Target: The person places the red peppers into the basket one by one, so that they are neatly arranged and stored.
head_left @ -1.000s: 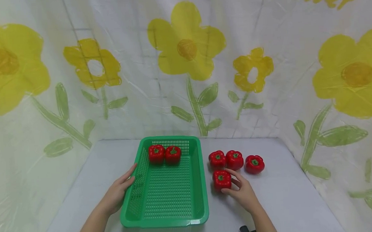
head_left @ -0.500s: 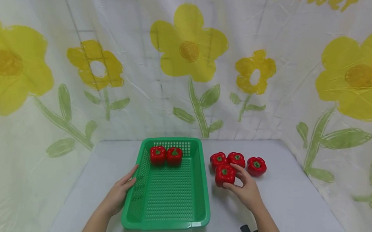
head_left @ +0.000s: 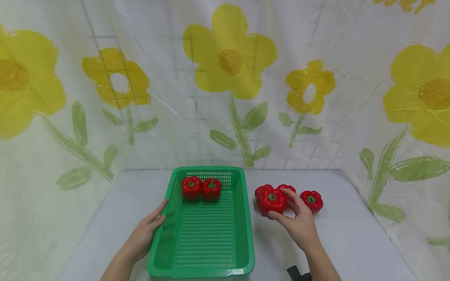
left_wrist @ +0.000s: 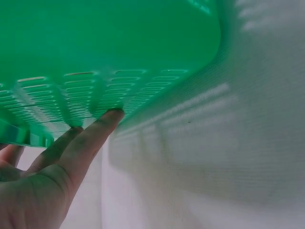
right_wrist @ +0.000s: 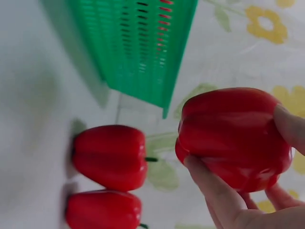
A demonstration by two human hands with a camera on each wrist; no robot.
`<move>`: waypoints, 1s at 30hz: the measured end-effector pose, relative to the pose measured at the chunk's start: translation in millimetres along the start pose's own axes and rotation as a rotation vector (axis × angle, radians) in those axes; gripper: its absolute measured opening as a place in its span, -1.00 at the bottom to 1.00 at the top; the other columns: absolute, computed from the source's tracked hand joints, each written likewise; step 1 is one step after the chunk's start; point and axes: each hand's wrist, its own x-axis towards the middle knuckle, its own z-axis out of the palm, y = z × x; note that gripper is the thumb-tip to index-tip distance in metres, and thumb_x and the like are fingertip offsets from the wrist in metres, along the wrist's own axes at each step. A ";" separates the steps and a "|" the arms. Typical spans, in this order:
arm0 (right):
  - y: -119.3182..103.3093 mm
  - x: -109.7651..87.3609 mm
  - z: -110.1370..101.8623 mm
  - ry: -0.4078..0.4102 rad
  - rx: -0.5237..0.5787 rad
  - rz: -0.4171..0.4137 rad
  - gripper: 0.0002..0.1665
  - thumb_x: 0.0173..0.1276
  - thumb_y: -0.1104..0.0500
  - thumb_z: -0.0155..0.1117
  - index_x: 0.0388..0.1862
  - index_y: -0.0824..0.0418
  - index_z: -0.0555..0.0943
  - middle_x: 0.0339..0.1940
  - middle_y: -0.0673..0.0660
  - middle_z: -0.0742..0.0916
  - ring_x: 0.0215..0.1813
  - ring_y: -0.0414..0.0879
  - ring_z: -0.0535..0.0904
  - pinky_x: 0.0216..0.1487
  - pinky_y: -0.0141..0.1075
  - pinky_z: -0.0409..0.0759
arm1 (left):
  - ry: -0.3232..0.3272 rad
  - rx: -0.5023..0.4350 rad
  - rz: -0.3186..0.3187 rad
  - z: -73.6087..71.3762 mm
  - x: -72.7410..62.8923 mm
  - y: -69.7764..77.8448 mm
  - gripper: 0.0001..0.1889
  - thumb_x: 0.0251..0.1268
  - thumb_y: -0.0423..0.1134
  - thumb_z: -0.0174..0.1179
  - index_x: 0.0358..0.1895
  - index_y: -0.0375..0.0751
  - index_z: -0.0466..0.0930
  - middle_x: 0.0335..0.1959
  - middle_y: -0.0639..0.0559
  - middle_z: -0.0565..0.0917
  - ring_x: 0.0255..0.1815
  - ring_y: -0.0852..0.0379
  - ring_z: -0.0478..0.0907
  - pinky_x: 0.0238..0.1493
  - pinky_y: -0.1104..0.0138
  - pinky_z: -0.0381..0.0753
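My right hand (head_left: 302, 227) holds a red bell pepper (head_left: 272, 202) between thumb and fingers, raised above the table to the right of the basket. In the right wrist view this bell pepper (right_wrist: 233, 136) hangs clear of the peppers standing behind it. My left hand (head_left: 142, 235) lies against the left side of the green plastic basket (head_left: 202, 271). Its straight fingers (left_wrist: 90, 143) touch the slotted outer wall in the left wrist view. Two red peppers, the left one (head_left: 191, 189) and the right one (head_left: 211, 190), stand side by side at the basket's far end.
Right of the basket, two peppers are partly hidden behind the held one: a left pepper (head_left: 260, 190) and a right pepper (head_left: 287, 189). Another pepper (head_left: 311, 201) stands farther right. A flower-printed curtain (head_left: 178, 130) hangs behind the white table (head_left: 355, 240).
My right hand has lifted the bell pepper off the table and moved it up and slightly away, now in front of the other peppers. The left hand and basket stay put.
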 end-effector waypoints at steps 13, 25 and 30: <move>-28.2 18.0 20.8 -0.045 0.037 0.053 -0.02 0.07 0.05 0.66 0.46 -0.14 0.38 0.41 0.02 0.47 0.45 0.11 0.39 0.16 0.05 0.70 | -0.007 0.001 0.004 -0.1 0.0 -0.7 -0.42 0.69 0.02 -0.20 0.65 0.27 -0.07 0.69 -0.05 -0.22 0.66 -0.23 -0.20 0.47 -0.01 0.38; -45.0 42.3 47.9 -0.140 0.154 0.065 -0.02 0.04 0.14 0.67 0.41 -0.09 0.37 0.37 0.05 0.51 0.43 0.11 0.40 0.08 0.02 0.74 | -0.014 0.003 0.002 -0.1 1.0 0.8 -0.42 0.69 0.03 -0.21 0.65 0.28 -0.10 0.69 -0.03 -0.25 0.67 -0.24 -0.30 0.54 -0.10 0.18; -52.2 48.7 62.0 -0.162 0.182 0.036 -0.05 0.05 0.18 0.65 0.40 -0.02 0.38 0.35 0.05 0.51 0.41 0.09 0.43 0.27 0.05 0.63 | -0.015 0.001 0.001 0.1 0.1 0.7 -0.42 0.69 0.03 -0.22 0.65 0.28 -0.10 0.69 -0.04 -0.25 0.67 -0.25 -0.26 0.50 -0.08 0.28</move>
